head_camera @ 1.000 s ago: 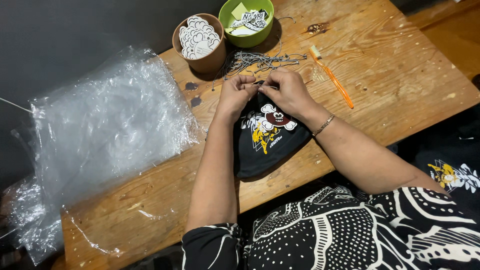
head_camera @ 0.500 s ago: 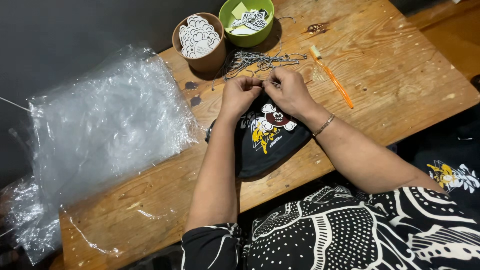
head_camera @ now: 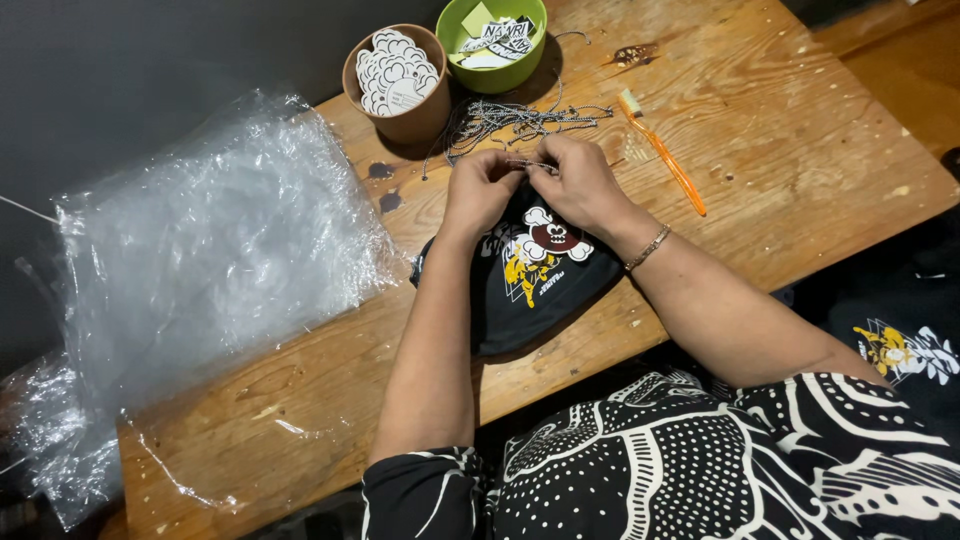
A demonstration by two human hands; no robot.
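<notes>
Two hands meet over a folded black shirt (head_camera: 530, 280) on the wooden desk (head_camera: 800, 170): left hand (head_camera: 478, 190) and right hand (head_camera: 583, 183) each pinch a thin chain (head_camera: 530, 163) (grips narrow, fingertips close).

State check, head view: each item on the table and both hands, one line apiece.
left hand: fingers pinched at the top edge of the black printed fabric
right hand: pinching the same spot
black printed fabric: lying on the wooden table, print up
ball chains: loose tangled heap
brown cup: upright, full of white tags
green bowl: upright, holds paper pieces
orange toothbrush: lying flat
clear plastic bags: crumpled pile
</notes>
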